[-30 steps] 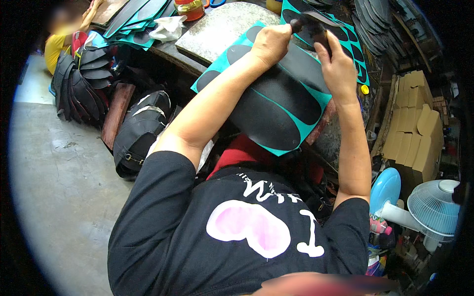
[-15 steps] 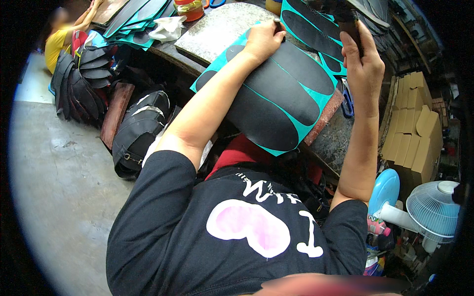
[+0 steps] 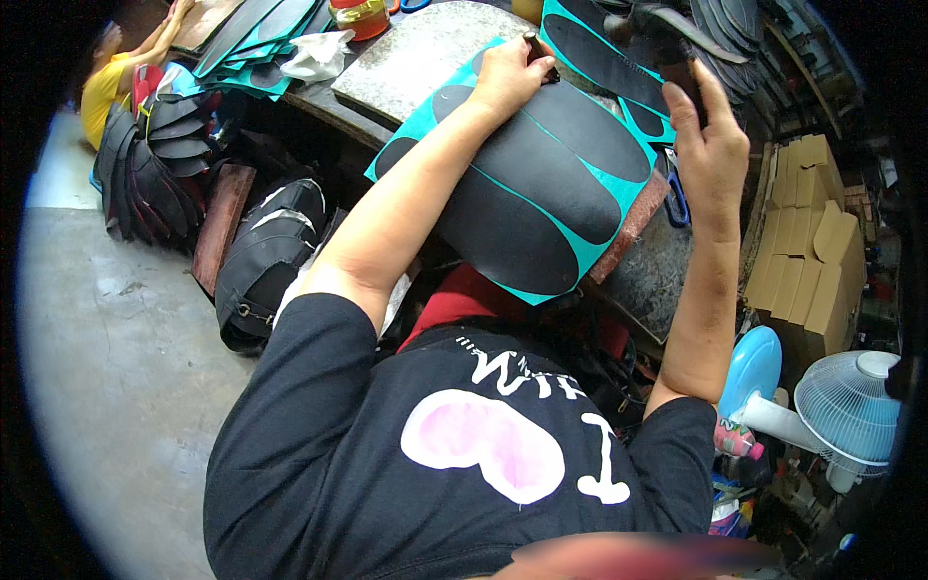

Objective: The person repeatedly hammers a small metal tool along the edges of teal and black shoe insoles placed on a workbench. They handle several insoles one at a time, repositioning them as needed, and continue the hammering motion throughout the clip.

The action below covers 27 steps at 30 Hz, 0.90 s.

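A flat teal sheet (image 3: 541, 193) with long, rounded, matte black sole-shaped pieces on it lies across the near edge of the tabletop (image 3: 425, 53), its lower end hanging over that edge toward the person's lap. Thin teal lines show between the dark shapes. The left hand (image 3: 507, 77) rests on the far end of this sheet, fingers curled shut around a small dark tool (image 3: 537, 50), of which only a short stub shows; what kind of tool it is cannot be told. The right hand (image 3: 710, 135) is raised above the right edge of the tabletop and grips the handle of a dark hammer-like tool (image 3: 667, 29), whose head blurs into the clutter behind it.

The tabletop surface is grey, mottled and worn, like stone or metal plate. A second teal sheet (image 3: 604, 63) with black shapes lies just beyond the first, partly hidden by the right hand. Blue-handled scissors (image 3: 675, 193) peek out beside the right wrist. At the far left corner lie more stacked teal sheets (image 3: 256, 43) and a crumpled white cloth (image 3: 314, 58). Piles of curved black soles (image 3: 155, 174) sit on the concrete floor at left, cardboard boxes (image 3: 807, 251) and a white fan (image 3: 851, 411) at right. The lower edge is blurred by something pink, too close to make out.
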Motion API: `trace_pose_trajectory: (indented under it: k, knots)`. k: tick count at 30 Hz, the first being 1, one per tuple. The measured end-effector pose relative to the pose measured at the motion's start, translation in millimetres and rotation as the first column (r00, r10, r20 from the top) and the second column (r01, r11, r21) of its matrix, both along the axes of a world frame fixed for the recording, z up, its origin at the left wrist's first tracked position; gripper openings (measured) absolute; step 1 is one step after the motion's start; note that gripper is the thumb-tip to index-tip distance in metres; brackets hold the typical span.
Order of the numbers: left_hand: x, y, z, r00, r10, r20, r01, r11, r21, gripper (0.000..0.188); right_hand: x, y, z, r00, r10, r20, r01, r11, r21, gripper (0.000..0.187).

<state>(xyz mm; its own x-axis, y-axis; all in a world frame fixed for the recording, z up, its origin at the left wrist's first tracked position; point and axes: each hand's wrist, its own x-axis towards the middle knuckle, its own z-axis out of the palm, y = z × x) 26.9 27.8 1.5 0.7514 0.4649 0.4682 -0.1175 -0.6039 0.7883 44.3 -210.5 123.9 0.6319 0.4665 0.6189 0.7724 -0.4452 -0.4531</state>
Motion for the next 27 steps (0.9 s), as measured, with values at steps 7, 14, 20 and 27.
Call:
trace_pose_trajectory:
  k: [7,14,20,27]
  knots:
    - [-2,-21,4,0.997,-0.004,0.077,-0.024,0.936,0.351,0.019,-10,7,-30,0.994,-0.097,0.045,0.105,0.966,-0.237,0.038]
    - [2,-7,-1,0.995,-0.1,0.014,0.1,0.961,-0.257,0.017,-2,-16,-19,0.997,-0.069,0.017,0.071,0.988,-0.141,0.04]
    - [0,-20,8,0.994,-0.058,0.087,0.038,0.976,0.214,0.015,-16,-4,3,0.99,0.04,0.134,-0.049,0.997,0.06,0.039]
    - [4,-24,6,0.997,0.016,0.078,-0.002,0.985,-0.174,0.012,-2,-17,-25,0.985,-0.161,0.067,0.172,0.958,-0.229,0.04]
